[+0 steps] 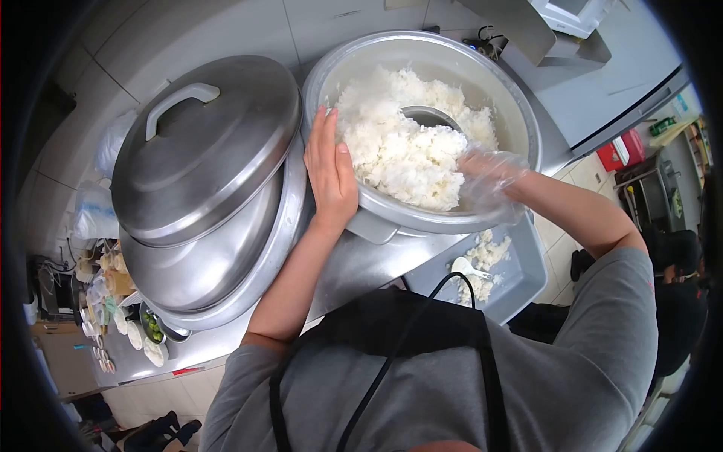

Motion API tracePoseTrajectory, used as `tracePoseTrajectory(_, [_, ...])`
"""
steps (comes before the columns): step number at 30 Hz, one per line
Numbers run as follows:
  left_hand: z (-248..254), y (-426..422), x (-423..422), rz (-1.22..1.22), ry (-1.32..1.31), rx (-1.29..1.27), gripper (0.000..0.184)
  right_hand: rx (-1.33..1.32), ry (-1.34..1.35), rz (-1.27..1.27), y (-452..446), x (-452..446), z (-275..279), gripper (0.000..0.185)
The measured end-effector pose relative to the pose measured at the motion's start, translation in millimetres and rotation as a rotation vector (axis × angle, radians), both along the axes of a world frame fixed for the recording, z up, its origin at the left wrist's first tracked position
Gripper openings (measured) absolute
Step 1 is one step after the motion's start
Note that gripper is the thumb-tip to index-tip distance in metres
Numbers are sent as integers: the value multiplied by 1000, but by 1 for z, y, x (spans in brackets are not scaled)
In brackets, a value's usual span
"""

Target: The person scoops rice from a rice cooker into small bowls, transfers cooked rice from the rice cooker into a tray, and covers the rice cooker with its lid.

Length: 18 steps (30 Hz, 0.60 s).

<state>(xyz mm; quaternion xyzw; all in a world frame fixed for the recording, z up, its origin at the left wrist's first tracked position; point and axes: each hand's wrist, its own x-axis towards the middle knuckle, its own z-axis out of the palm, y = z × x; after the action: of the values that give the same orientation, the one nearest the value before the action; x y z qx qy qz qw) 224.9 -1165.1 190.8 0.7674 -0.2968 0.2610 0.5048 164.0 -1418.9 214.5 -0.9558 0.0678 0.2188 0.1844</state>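
A large metal pot (520,113) holds a heap of white cooked rice (407,162). My left hand (330,177) lies with straight fingers against the pot's left rim. In a clear plastic glove, my right hand (493,175) reaches into the pot at the right side of the rice. Its fingers are mostly hidden by the glove and the rice, so its grip does not show. Close to these fingers, the curved rim of a round metal vessel (433,114), perhaps a bowl, sticks out of the rice. Its lower part is buried.
Left of the pot, a domed lid with a handle (211,151) leans on another covered metal pot (207,271). A grey tub (520,282) below holds rice bits and a white rice paddle (467,267). Small bowls (154,350) stand at the far left of the steel counter (354,264).
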Motion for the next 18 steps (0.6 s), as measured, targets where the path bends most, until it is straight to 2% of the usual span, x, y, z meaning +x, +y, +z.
tracePoseTrajectory(10, [1,0,-1,-17,-25,-48,39,-377,136,58,6,-24,46,29])
tracePoseTrajectory(12, [1,0,0,-15,-33,-56,38,-279,138,-55,5,-30,53,29])
tracePoseTrajectory(14, [0,-1,-2,-23,-40,-63,38,32,83,-347,3,-39,52,28])
tracePoseTrajectory(15, [-2,-1,-1,-18,-53,-61,37,348,17,-618,1,-40,50,28])
tracePoseTrajectory(16, [-2,-1,-1,-13,-65,-60,37,348,17,-628,-19,-35,28,28])
tracePoseTrajectory(17, [-2,-1,-1,-22,-63,-60,37,193,-84,-417,-52,-27,-8,27])
tracePoseTrajectory(18, [-2,0,0,-14,-68,-43,37,282,-91,-483,-43,-33,4,26])
